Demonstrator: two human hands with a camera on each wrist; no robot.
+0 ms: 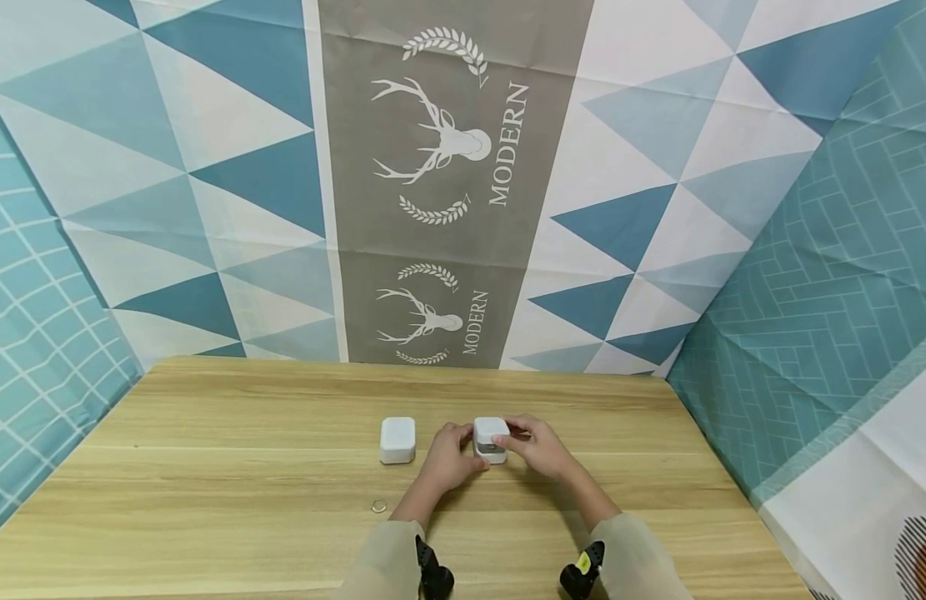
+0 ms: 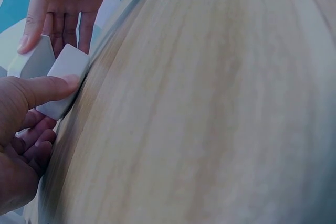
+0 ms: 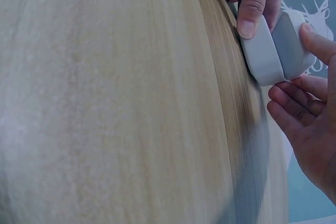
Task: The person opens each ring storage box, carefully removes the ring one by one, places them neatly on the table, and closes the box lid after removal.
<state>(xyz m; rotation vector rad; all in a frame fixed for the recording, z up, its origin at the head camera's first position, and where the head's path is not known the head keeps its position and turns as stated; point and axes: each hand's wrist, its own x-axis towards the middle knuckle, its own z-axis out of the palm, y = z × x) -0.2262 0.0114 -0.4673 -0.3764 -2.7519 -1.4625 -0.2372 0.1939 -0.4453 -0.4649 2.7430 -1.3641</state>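
A small white jewelry box stands on the wooden table with its lid [image 1: 490, 427] tilted partly up from its base [image 1: 494, 457], a dark gap showing between them. My left hand [image 1: 449, 457] grips the base, thumb on its near side, as the thumb over the white base [image 2: 68, 80] in the left wrist view also shows. Around the raised lid [image 3: 290, 43], my right hand [image 1: 538, 446] pinches with thumb and fingers. The box's inside is mostly hidden. A second white box [image 1: 397, 440], closed, sits left of my left hand. Nearer to me lies a small ring [image 1: 378, 506].
The wooden table [image 1: 230, 500] reaches back to a patterned cloth wall [image 1: 447, 275] with deer prints. Blue-green patterned cloths hang at the left and right sides. Both sleeves carry black wrist devices.
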